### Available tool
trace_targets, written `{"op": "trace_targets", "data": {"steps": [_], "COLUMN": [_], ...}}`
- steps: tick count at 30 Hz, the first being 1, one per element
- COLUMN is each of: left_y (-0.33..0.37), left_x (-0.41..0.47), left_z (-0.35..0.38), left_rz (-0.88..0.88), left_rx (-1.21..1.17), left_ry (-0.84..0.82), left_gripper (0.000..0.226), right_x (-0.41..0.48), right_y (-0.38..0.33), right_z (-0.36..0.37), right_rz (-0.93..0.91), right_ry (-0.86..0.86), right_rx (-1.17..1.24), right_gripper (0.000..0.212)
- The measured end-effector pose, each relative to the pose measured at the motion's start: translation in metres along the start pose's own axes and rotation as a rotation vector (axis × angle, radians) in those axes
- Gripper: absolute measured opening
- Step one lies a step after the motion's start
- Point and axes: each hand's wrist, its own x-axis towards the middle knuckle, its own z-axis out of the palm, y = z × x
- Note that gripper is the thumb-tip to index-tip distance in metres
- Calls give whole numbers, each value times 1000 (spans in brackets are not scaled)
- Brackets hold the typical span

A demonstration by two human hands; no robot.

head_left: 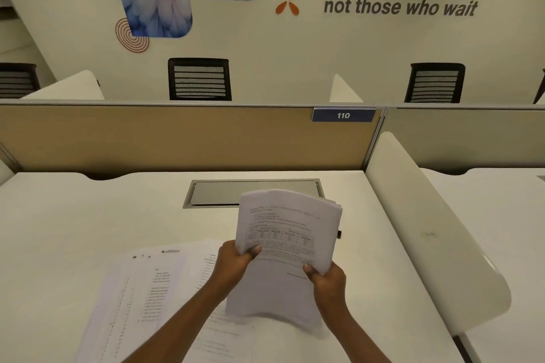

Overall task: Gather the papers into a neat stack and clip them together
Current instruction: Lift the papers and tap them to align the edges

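I hold a bundle of printed papers (287, 233) upright over the white desk (73, 215), its top edge curling away from me. My left hand (236, 262) grips the bundle's left side, thumb on the front sheet. My right hand (327, 280) grips its lower right corner. The bundle's bottom edge is near or touching the desk; I cannot tell which. More loose sheets (153, 289) lie spread flat on the desk to the left, under my left forearm. A small dark object (339, 234), perhaps a clip, peeks out behind the bundle's right edge.
A grey cable hatch (218, 193) is set into the desk behind the papers. A tan partition (177, 138) labelled 110 closes the far side. A white curved divider (427, 233) walls the right side. Black chairs stand beyond the partition.
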Motion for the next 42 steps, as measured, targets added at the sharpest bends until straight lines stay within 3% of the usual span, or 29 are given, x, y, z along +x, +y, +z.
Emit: {"op": "trace_targets", "data": {"steps": [9,16,20,25,34,39,42], "left_y": [-5,-36,-56,-81,-102,-114,-118], "left_x": [1,-11,-9,4,9,8,10], "left_z": [-23,-48,-62,-76,-83,-81,-84], "left_rz": [-134,-256,-292,-272,-174,-157,-138], "left_rx": [309,277,323,474,1055,1063,1047], "left_ry": [129,218,206,148,130,164,153], "left_gripper": [34,25,4,8,22,22,23], "right_x": [-11,-29,-37,-45,-51,-58,-59], "right_y": [1,14,23,30,39,37,34], "right_z": [22,46,64,85,109,126,136], "right_rz": [105,249,291,296,300,301,332], "right_ry": [-163,-223,-208,-197,-97,-20,-4], "right_rx": [-131,-127,-188,-316,-619,-1004,-971], "right_gripper": [27,23,19,19,19,26,22]}}
